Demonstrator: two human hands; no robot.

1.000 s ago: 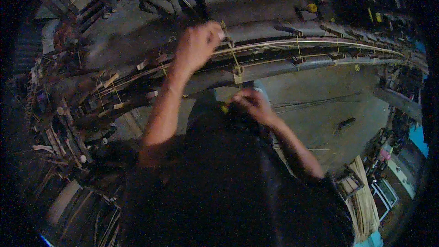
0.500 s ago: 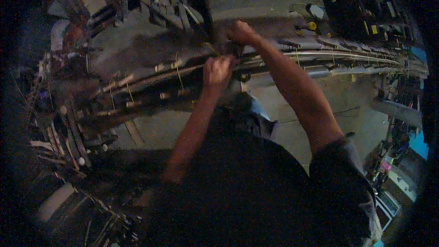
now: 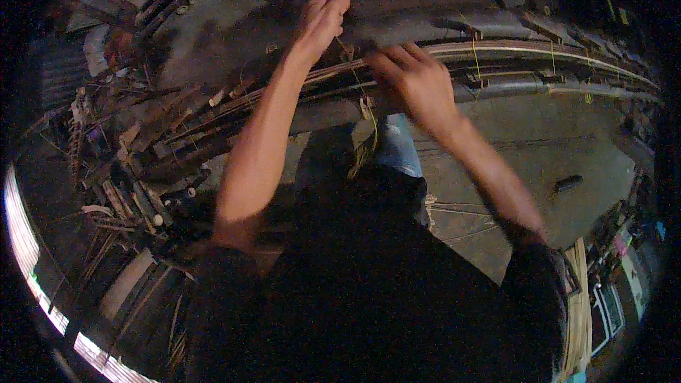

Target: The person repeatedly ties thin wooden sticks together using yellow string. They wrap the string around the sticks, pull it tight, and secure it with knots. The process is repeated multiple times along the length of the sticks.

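Left hand (image 3: 323, 27): found at 12 o'clock, drawn into a narrow fist, thumb side toward 1 o'clock. It held a yellow cord (image 3: 375, 128), which showed above the knuckles and again below the fist.

Right hand (image 3: 420, 85): found near 1 o'clock, back of the hand upward, fingers loosely bent and pointing toward 10 o'clock over the strips. Fingertips dark and blurred; whether they gripped anything could not be told.

Yellow cord, one: long axis between 11 and 5 o'clock from the left fist down across the strips, passing just left of the right hand; beyond them, its loose tail hung toward 6 o'clock, in front of the person's dark shirt (image 3: 397, 284).

Thin strips (image 3: 525, 47), one long bundle: lay crosswise beneath both arms, long axis from about 9 o'clock to between 2 and 3 o'clock, arched toward 12 in the fisheye view. Right-hand stretch pale, left-hand stretch darker.

Grey tubes, two: far tube (image 3: 496, 23) on the 12 o'clock side of the strips, near tube (image 3: 511, 91) on the 6 o'clock side, both roughly parallel to them.

Yellow tie (image 3: 476, 64): upright across the strips, to the right of the right hand.

Dark block (image 3: 568, 184): on the floor (image 3: 518, 149), near 3 o'clock.
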